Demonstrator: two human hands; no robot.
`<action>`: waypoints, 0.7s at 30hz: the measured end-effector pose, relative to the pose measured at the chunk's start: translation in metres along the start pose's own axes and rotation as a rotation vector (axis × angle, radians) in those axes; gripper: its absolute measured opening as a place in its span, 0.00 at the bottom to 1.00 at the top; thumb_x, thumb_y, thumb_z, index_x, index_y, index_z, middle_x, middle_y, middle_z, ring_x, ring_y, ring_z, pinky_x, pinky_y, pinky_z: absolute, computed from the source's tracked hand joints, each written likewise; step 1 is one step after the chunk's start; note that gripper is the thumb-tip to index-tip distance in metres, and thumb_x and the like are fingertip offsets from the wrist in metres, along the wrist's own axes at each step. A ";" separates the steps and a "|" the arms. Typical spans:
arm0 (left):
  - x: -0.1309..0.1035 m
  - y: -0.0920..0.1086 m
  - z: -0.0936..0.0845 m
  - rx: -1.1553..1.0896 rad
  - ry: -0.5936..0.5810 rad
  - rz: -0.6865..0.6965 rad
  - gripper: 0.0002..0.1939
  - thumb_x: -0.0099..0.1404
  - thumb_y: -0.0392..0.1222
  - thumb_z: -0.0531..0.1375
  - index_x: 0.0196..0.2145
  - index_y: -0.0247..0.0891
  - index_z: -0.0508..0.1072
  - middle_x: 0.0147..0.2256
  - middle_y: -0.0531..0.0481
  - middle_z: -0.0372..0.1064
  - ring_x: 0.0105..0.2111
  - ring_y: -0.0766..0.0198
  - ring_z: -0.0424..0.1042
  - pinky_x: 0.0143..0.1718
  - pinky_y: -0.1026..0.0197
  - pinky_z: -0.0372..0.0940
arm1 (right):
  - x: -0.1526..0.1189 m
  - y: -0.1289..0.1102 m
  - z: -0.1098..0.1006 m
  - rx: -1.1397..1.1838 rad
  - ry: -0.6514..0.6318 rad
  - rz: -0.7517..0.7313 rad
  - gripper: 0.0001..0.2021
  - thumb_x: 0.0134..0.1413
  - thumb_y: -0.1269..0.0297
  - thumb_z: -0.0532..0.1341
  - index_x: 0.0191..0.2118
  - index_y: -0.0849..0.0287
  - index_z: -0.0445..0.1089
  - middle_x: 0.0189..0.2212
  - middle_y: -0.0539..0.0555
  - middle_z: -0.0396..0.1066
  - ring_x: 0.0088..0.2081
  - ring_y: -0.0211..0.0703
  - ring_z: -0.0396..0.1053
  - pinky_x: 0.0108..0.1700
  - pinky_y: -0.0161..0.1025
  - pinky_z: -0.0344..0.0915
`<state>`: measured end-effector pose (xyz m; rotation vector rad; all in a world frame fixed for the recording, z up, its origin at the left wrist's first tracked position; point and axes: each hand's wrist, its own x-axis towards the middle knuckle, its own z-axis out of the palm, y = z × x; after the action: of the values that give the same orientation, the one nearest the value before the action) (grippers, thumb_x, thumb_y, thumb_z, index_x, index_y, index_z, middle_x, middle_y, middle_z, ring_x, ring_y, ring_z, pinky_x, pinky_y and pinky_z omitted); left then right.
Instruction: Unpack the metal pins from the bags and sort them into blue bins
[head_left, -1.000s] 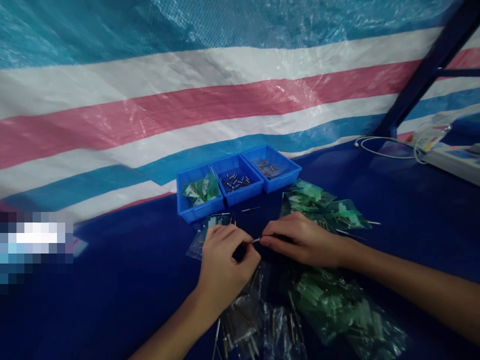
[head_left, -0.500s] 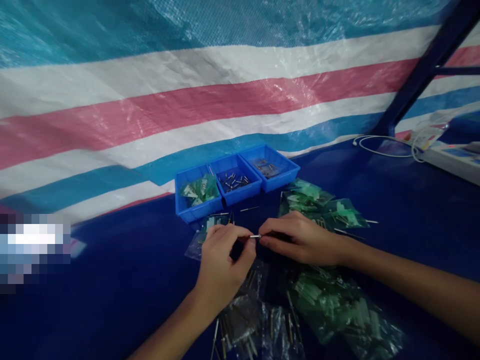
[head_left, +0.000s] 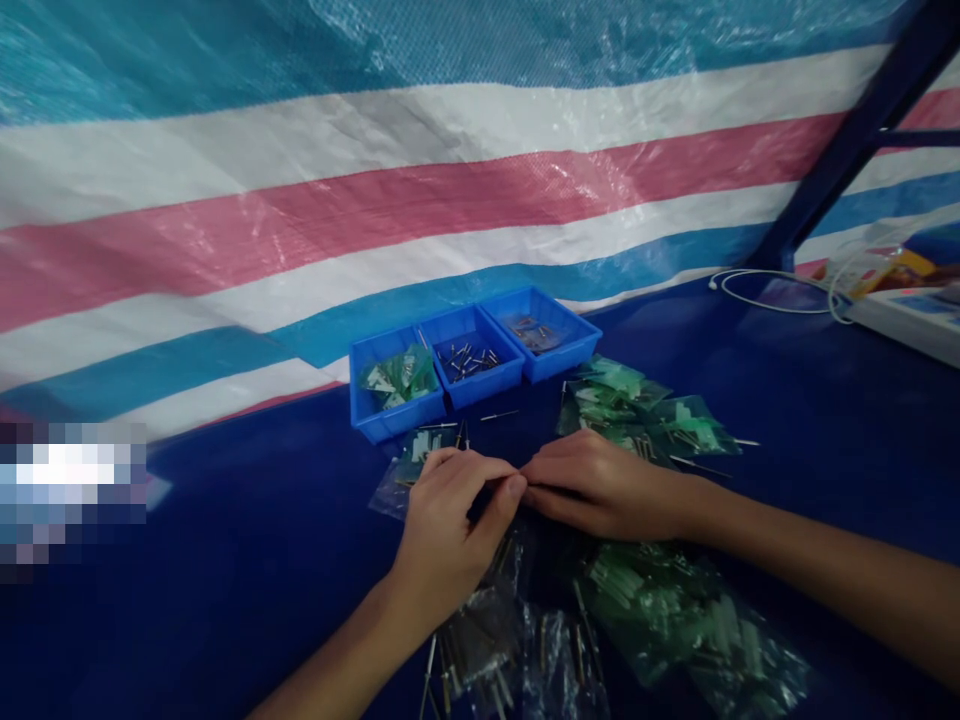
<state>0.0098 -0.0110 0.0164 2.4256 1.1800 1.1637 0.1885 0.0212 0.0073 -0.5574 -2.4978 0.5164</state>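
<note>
Blue tabletop point(head_left: 247, 540), backed by striped sheet point(head_left: 450, 200) | left hand point(head_left: 442, 530) and right hand point(head_left: 615, 490) pinched closed, fingertips brought together, apparently for steadiness; anything gripped is hidden | metal pins point(head_left: 470, 362) held by middle tray point(head_left: 487, 388), 11 o'clock from fingertips, presumably against rolling | green bags point(head_left: 694, 425), 1 and 4 o'clock

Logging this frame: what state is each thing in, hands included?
Left hand: pinched, anything held is hidden
Right hand: pinched, fingertips meeting the left's
Left tray: open, holding green bags
Middle tray: open, holding metal pins
Right tray: open, partly filled
Near green bags: lying down, filled
Lone pin: loose, outside the trays
White cable: loosely looped
</note>
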 end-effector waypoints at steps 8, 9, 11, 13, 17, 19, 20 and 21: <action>-0.001 -0.003 0.002 0.034 0.027 -0.002 0.11 0.63 0.39 0.55 0.22 0.38 0.67 0.19 0.56 0.68 0.21 0.68 0.65 0.29 0.61 0.61 | -0.001 -0.005 -0.001 0.098 0.031 0.094 0.09 0.57 0.64 0.55 0.40 0.64 0.64 0.21 0.48 0.65 0.21 0.33 0.62 0.23 0.30 0.53; 0.000 -0.003 0.002 0.033 0.019 -0.006 0.12 0.63 0.39 0.55 0.22 0.38 0.67 0.19 0.56 0.67 0.21 0.68 0.65 0.29 0.61 0.61 | -0.001 -0.005 -0.001 0.093 0.041 0.093 0.08 0.58 0.65 0.55 0.39 0.64 0.64 0.21 0.48 0.65 0.21 0.33 0.62 0.23 0.30 0.53; 0.000 -0.003 0.002 0.031 0.006 -0.005 0.13 0.64 0.41 0.55 0.22 0.38 0.67 0.18 0.56 0.67 0.20 0.68 0.65 0.29 0.62 0.61 | -0.001 -0.006 0.000 0.079 0.059 0.085 0.07 0.59 0.66 0.53 0.39 0.63 0.64 0.22 0.49 0.66 0.22 0.34 0.62 0.23 0.31 0.54; 0.000 -0.003 0.002 0.028 -0.003 -0.003 0.13 0.64 0.41 0.54 0.22 0.38 0.67 0.18 0.56 0.67 0.20 0.68 0.66 0.29 0.62 0.62 | -0.001 -0.006 0.001 0.076 0.071 0.090 0.07 0.59 0.66 0.53 0.40 0.62 0.63 0.23 0.50 0.67 0.22 0.34 0.63 0.23 0.31 0.55; -0.002 -0.003 0.002 0.006 -0.019 -0.053 0.08 0.63 0.41 0.55 0.27 0.39 0.68 0.22 0.56 0.69 0.23 0.67 0.68 0.29 0.62 0.62 | 0.000 -0.006 0.000 0.077 0.070 0.132 0.07 0.59 0.69 0.51 0.40 0.62 0.63 0.24 0.51 0.68 0.22 0.34 0.63 0.23 0.31 0.54; -0.002 -0.003 0.002 -0.003 -0.008 -0.085 0.03 0.62 0.38 0.56 0.30 0.39 0.67 0.25 0.55 0.70 0.25 0.66 0.69 0.30 0.62 0.62 | 0.001 -0.005 -0.001 0.088 0.064 0.170 0.06 0.59 0.70 0.50 0.39 0.62 0.63 0.25 0.50 0.68 0.23 0.34 0.63 0.24 0.31 0.54; -0.003 -0.003 0.003 -0.008 -0.002 -0.091 0.02 0.61 0.36 0.55 0.31 0.40 0.67 0.26 0.55 0.70 0.27 0.66 0.69 0.31 0.62 0.62 | 0.001 -0.004 -0.002 0.099 0.061 0.196 0.06 0.58 0.70 0.51 0.38 0.62 0.63 0.25 0.50 0.68 0.23 0.34 0.62 0.24 0.31 0.54; -0.003 -0.004 0.003 -0.013 0.002 -0.089 0.03 0.61 0.34 0.54 0.30 0.40 0.66 0.27 0.55 0.70 0.27 0.66 0.69 0.31 0.62 0.62 | 0.001 -0.004 -0.003 0.113 0.060 0.222 0.05 0.58 0.71 0.51 0.37 0.62 0.63 0.25 0.50 0.68 0.23 0.33 0.62 0.24 0.31 0.54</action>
<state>0.0088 -0.0102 0.0114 2.3373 1.2635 1.1441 0.1883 0.0191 0.0118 -0.7986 -2.3455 0.7095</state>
